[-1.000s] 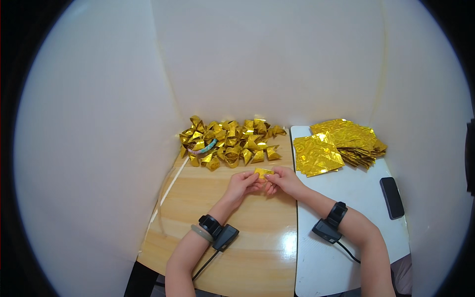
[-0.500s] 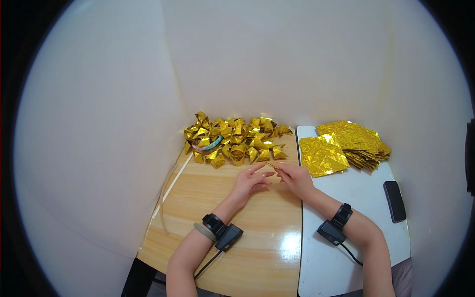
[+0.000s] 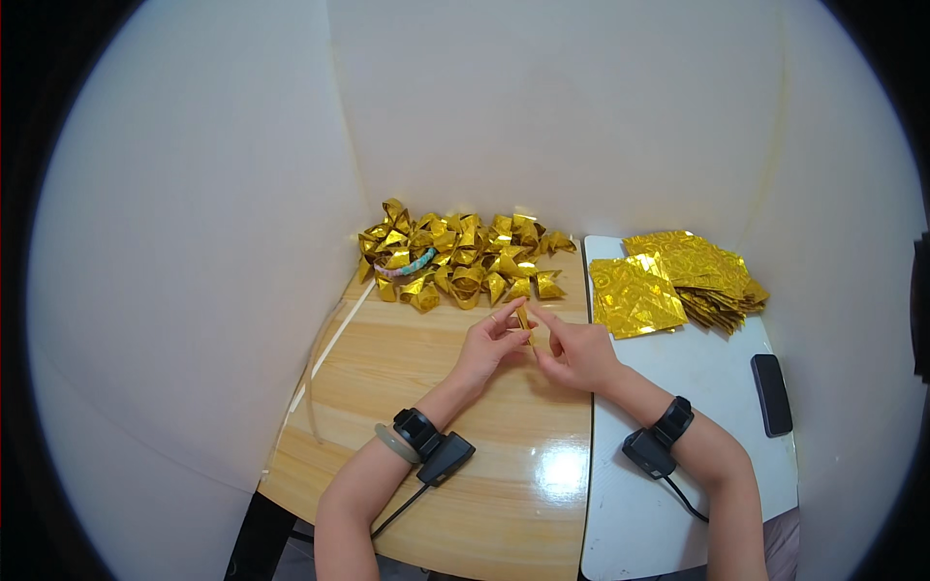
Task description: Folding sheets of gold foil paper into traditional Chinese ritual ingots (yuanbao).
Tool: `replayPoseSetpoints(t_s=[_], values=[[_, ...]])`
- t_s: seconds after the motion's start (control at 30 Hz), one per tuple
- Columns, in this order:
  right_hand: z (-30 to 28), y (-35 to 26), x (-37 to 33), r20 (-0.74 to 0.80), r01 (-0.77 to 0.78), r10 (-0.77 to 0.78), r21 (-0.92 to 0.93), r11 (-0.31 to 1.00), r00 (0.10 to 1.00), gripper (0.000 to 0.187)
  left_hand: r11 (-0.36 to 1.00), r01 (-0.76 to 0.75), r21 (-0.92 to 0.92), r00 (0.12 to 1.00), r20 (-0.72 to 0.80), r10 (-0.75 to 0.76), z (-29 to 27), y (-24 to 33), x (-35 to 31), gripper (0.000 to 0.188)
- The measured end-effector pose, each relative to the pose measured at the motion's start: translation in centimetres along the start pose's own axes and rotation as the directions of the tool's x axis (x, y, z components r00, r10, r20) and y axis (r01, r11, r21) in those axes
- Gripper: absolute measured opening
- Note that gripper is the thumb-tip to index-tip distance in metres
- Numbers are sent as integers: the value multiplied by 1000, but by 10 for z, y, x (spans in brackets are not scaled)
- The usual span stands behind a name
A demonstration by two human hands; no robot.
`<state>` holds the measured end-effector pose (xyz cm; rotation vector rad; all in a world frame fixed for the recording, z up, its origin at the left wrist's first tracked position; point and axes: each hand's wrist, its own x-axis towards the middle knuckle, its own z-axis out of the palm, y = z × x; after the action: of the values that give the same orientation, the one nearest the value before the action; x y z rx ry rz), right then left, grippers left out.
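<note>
A narrow folded piece of gold foil paper [image 3: 523,317] stands between my hands above the wooden table. My left hand [image 3: 481,351] pinches it between thumb and fingers. On its other side, my right hand [image 3: 585,355] has the index fingertip near the paper's top end and the thumb near its lower end, gripping along its length. Just beyond my fingers lies a heap of folded gold paper ingots [image 3: 467,276], with a pink and turquoise band [image 3: 418,262] resting on it.
On the white board [image 3: 668,436] at right sit a stack of flat gold foil sheets [image 3: 702,266], a separate pile of sheets [image 3: 636,298] partly over it, and a dark phone-like device [image 3: 772,395]. Pale walls [image 3: 542,116] enclose the table [image 3: 407,358]. Cabled black devices [image 3: 446,457] are strapped to my wrists.
The folded gold paper has turned from nearly flat to upright. My left fingers have closed on it, and my right hand has shifted from pinching one end to spanning its length.
</note>
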<state>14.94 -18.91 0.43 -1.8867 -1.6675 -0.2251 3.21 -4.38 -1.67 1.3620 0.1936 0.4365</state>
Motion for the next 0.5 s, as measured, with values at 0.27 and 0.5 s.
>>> replayPoseSetpoints(t_s=[0.27, 0.5], values=[[12, 9, 3, 75, -158, 141, 562, 812, 987, 54, 999, -13, 52, 1000, 4, 13, -3, -6, 2, 57], [21, 16, 2, 104, -195, 169, 676, 711, 980, 50, 994, 0, 114, 1000, 26, -3, 1, -2, -1, 54]])
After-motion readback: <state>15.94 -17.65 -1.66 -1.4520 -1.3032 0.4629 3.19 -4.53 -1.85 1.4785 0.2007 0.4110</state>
